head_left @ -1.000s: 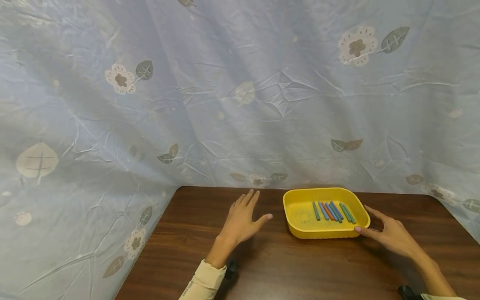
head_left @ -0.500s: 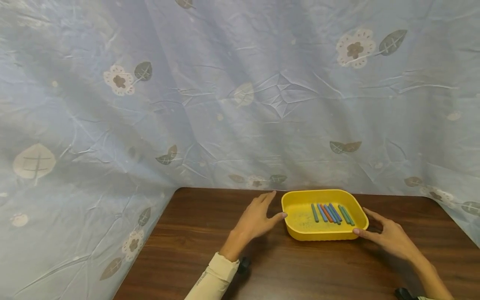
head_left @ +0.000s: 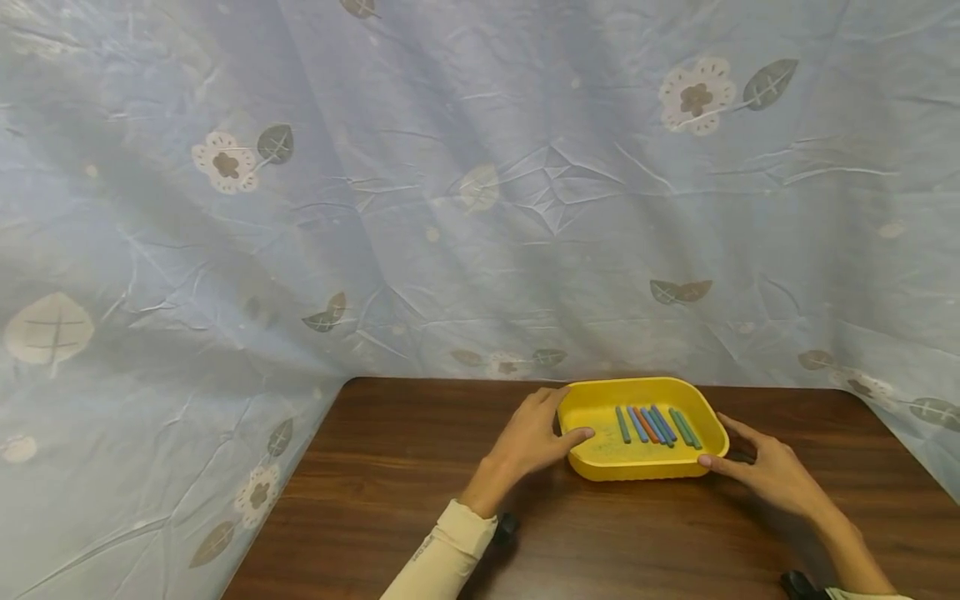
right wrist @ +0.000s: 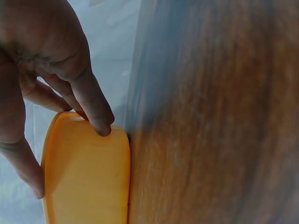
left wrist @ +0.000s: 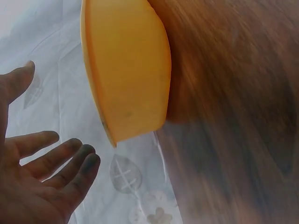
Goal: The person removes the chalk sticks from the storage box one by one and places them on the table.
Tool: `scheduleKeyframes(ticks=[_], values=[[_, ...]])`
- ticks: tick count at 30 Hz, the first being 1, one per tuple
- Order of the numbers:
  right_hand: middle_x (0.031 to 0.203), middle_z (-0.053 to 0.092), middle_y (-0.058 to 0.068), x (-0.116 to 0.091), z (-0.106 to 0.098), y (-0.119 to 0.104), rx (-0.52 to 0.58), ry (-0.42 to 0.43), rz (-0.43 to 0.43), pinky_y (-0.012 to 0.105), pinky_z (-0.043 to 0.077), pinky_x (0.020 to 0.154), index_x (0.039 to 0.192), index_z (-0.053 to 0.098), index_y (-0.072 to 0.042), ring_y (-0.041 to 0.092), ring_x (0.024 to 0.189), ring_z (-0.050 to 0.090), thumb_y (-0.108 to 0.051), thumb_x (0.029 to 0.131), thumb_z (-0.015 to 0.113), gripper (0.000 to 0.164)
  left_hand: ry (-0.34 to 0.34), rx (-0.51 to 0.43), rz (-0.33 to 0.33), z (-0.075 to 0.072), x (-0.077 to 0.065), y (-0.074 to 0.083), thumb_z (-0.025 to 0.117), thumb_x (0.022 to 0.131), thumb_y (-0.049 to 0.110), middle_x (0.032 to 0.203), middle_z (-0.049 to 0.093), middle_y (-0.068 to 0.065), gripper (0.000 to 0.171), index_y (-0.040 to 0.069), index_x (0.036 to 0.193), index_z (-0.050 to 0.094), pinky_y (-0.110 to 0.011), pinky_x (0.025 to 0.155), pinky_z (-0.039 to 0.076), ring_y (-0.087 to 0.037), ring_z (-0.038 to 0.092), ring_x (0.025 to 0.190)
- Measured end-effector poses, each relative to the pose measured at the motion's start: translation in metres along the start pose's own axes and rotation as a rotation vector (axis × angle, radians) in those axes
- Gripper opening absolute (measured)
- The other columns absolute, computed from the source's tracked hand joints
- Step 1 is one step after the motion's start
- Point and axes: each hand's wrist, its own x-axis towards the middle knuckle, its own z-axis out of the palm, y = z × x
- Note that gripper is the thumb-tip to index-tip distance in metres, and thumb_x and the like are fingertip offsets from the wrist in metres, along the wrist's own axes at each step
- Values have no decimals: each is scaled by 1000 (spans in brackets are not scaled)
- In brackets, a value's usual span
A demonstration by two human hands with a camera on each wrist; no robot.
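A yellow rounded tray (head_left: 637,472) stands on the table with several thin chalk-like sticks (head_left: 644,425) lying side by side in it, green, blue, purple and orange-red. At its left end is my left hand (head_left: 528,437), with the thumb over the rim. In the left wrist view, the fingers of that hand (left wrist: 51,182) look relaxed and apart from the tray wall (left wrist: 128,65), with dark smudges on the tips. My right hand (right wrist: 51,51) grips the other end, its thumb at the rim and bent fingers against the tray's end wall (right wrist: 88,172).
The dark wood table (head_left: 382,467) extends to both sides and in front of the tray. Close behind its far edge hangs a pale grey-blue curtain (head_left: 480,275) with flowers and leaves. Greenish dust marks the tray floor left of the sticks.
My left hand has moved right, from beside the tray to its left rim. The right hand stays at the right end. The whole view has shifted slightly.
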Motion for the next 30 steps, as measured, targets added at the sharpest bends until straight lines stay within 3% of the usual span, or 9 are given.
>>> scheduleKeyframes(ticks=[11, 18, 24, 30], values=[[158, 42, 43, -1, 1, -1, 6, -8, 2, 77, 48, 98, 167, 31, 3, 69, 138, 44, -55, 99, 74, 99, -24, -21, -3, 13, 9, 10, 63, 102, 64, 168, 46, -10, 80, 19, 165, 44, -50, 122, 45, -32, 47, 154], [159, 41, 42, -1, -2, -2, 12, -13, 10, 78, 47, 98, 167, 30, 2, 69, 140, 42, -56, 99, 74, 100, -33, -12, 28, 22, 19, 17, 64, 102, 63, 168, 47, -7, 78, 18, 164, 46, -47, 120, 48, -30, 50, 152], [158, 42, 43, 0, -1, -1, 26, -13, -6, 72, 53, 95, 167, 30, 3, 69, 137, 46, -53, 99, 75, 99, -70, -16, 17, 30, 28, 25, 66, 102, 60, 166, 49, -6, 77, 20, 164, 46, -44, 116, 52, -28, 55, 148], [159, 40, 43, 0, -3, -2, 38, -23, -2, 73, 52, 96, 168, 28, 2, 69, 138, 45, -52, 99, 75, 99, -130, 21, 0, 39, 41, 31, 68, 101, 60, 167, 49, -5, 80, 22, 166, 42, -45, 115, 52, -26, 54, 149]])
